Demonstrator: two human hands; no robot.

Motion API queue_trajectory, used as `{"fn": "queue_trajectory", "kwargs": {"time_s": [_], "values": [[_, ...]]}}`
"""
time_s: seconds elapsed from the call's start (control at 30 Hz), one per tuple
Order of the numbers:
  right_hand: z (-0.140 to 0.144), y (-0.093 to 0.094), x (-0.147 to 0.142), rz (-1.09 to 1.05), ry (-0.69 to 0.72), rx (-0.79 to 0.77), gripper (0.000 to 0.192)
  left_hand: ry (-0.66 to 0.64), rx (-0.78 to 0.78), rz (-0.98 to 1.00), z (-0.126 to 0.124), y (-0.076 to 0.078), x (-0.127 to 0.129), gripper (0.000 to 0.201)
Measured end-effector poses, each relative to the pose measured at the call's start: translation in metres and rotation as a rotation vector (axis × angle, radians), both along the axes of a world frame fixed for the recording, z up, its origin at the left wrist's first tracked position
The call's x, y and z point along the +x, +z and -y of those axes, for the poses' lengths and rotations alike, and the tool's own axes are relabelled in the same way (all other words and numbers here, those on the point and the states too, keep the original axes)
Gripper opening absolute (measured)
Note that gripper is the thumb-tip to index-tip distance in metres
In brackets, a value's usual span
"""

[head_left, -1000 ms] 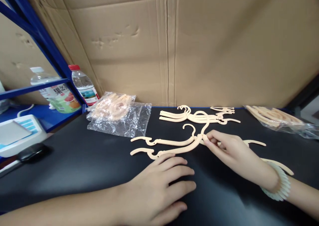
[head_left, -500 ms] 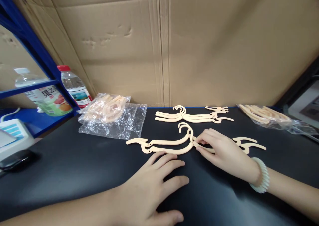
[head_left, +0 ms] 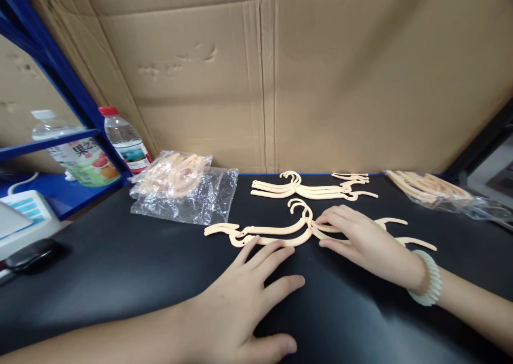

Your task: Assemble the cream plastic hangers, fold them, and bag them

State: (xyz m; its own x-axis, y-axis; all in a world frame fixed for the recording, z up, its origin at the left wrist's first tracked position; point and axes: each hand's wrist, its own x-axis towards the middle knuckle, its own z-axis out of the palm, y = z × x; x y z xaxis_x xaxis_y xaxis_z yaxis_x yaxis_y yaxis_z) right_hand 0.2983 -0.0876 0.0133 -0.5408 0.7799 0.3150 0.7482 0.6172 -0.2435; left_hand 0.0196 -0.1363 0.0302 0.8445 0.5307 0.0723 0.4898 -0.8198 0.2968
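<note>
Right now my right hand (head_left: 363, 238) lies flat, fingers loose and unclenched, pressing on the right arm of the cream plastic hangers (head_left: 280, 230) that lie stacked near the middle of the black table (head_left: 120, 268). I grip nothing; the fingertips only rest on the plastic just right of the hook. My left hand (head_left: 244, 300) is spread open, palm down on the table's smooth dark surface, its index fingertip touching the lower edge of the hangers' left arm.

These hangers are thin, flat and pale beige, with a matte moulded look. Two seem to lie one over the other, slightly offset. Each has a small round hook at the top centre, gently curved arms, and notched, hooked tips at the ends.

On my right wrist sits a pale green coiled bracelet (head_left: 428, 285).

Toward the back edge of the table, a second stack of hangers (head_left: 312, 188) of the same kind lies flat. At the back left, a crinkled clear plastic bag (head_left: 188, 190) holds more of them, and another filled bag (head_left: 436, 193) rests at the back right corner. Corrugated cardboard (head_left: 320, 86) stands along the back edge as a wall. Beyond the left edge, a red-capped water bottle (head_left: 125, 138) stands beside a blue metal shelf frame (head_left: 60, 75).
</note>
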Motion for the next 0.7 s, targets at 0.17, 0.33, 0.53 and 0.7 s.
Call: {"fn": "queue_trajectory", "kwargs": {"time_s": [0.17, 0.33, 0.53, 0.7], "values": [[-0.003, 0.004, 0.009, 0.011, -0.018, 0.025, 0.026, 0.011, -0.003, 0.057, -0.002, -0.001, -0.001, 0.063], [-0.005, 0.008, 0.013, 0.069, -0.014, -0.014, 0.023, 0.009, 0.016, 0.069, -0.005, -0.003, -0.001, 0.062], [-0.006, 0.011, 0.012, 0.096, -0.023, -0.092, 0.022, 0.048, 0.031, -0.016, -0.004, -0.002, 0.000, 0.060], [-0.007, 0.010, 0.015, 0.079, -0.037, -0.140, 0.018, 0.064, 0.033, 0.012, -0.004, -0.003, -0.003, 0.058]]}}
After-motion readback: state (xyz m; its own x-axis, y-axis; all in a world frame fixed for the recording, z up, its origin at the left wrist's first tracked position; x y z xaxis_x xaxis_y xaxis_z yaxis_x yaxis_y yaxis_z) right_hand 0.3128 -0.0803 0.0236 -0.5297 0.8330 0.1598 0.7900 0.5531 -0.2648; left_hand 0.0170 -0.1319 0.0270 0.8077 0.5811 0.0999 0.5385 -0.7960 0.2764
